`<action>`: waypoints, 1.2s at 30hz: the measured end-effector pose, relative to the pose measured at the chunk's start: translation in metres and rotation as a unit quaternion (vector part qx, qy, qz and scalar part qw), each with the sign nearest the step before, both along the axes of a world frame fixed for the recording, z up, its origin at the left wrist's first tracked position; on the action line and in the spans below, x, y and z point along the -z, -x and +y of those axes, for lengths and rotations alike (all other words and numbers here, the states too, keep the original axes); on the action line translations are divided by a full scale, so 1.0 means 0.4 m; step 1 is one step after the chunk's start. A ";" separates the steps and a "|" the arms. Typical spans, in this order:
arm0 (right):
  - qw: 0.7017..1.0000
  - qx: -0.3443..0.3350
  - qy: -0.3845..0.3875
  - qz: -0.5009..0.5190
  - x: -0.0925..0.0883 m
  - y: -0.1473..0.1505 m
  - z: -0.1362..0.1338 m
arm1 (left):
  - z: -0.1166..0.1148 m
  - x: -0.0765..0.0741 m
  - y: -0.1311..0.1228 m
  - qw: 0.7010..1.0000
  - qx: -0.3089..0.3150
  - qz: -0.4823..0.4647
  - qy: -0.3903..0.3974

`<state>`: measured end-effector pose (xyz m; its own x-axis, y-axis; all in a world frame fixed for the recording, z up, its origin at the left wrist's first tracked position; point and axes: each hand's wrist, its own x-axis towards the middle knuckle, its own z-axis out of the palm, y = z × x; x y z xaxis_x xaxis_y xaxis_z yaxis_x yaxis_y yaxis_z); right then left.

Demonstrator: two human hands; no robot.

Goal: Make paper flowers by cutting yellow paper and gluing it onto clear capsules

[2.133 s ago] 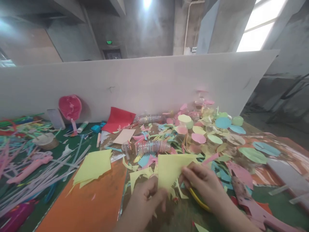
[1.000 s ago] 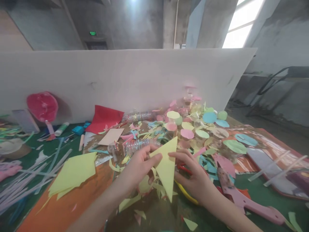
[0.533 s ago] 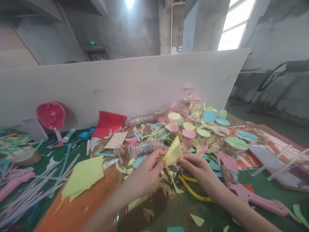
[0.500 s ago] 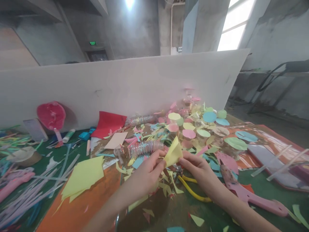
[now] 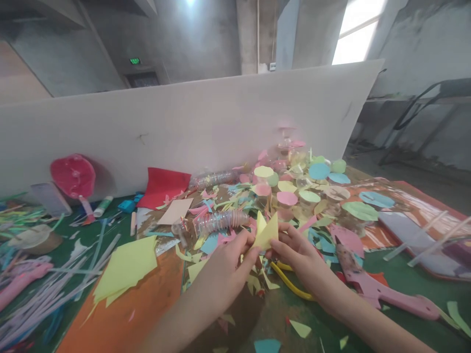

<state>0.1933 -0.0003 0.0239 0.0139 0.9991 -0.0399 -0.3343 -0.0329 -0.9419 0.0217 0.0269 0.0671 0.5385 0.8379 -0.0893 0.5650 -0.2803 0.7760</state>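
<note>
Together, the left hand (image 5: 224, 264) and right hand (image 5: 300, 255) pinch a small folded yellow paper (image 5: 267, 233) between their fingertips, just above the scrap-littered table (image 5: 272, 314), near yellow-handled scissors (image 5: 290, 287) and a clear bottle (image 5: 217, 221).

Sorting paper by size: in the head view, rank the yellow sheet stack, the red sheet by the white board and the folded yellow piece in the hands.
1. yellow sheet stack
2. red sheet, farther off, so its rank is unsure
3. folded yellow piece, pinched between left hand and right hand
</note>
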 end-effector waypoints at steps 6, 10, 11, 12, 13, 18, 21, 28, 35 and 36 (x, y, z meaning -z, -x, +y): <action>0.999 -0.046 0.001 -0.027 0.002 -0.020 0.009 | -0.003 0.002 0.001 0.999 0.027 -0.007 0.031; 0.995 -0.093 0.010 0.023 0.017 -0.031 0.017 | -0.002 0.004 0.003 0.999 0.028 0.020 0.031; 0.996 -0.088 0.014 0.025 0.019 -0.033 0.018 | 0.000 0.006 0.003 0.999 0.027 0.029 0.030; 0.997 -0.078 0.015 0.020 0.019 -0.033 0.019 | 0.002 0.008 0.004 0.999 0.025 0.037 0.030; 0.998 -0.063 0.015 0.011 0.018 -0.033 0.018 | 0.004 0.011 0.004 0.998 0.021 0.042 0.031; 0.999 0.005 0.028 -0.046 0.005 -0.022 0.010 | 0.015 0.021 0.005 0.997 0.013 0.041 0.068; 0.998 0.012 0.031 -0.058 0.004 -0.015 0.003 | 0.017 0.017 0.002 0.996 0.009 0.040 0.078; 0.997 0.027 0.029 -0.067 0.020 -0.009 0.004 | 0.012 0.017 -0.003 0.998 0.004 0.040 0.045; 0.998 0.012 0.023 -0.052 0.033 -0.009 0.013 | 0.021 0.033 0.007 0.997 0.004 0.045 0.057; 0.999 0.008 0.023 -0.048 0.037 -0.010 0.014 | 0.021 0.029 0.006 0.997 0.006 0.042 0.061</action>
<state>0.1973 0.0052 0.0090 0.0351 0.9960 -0.0827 -0.2427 -0.0718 -0.9674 0.0193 0.0354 0.0554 0.5350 0.8115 -0.2350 0.6265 -0.1944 0.7548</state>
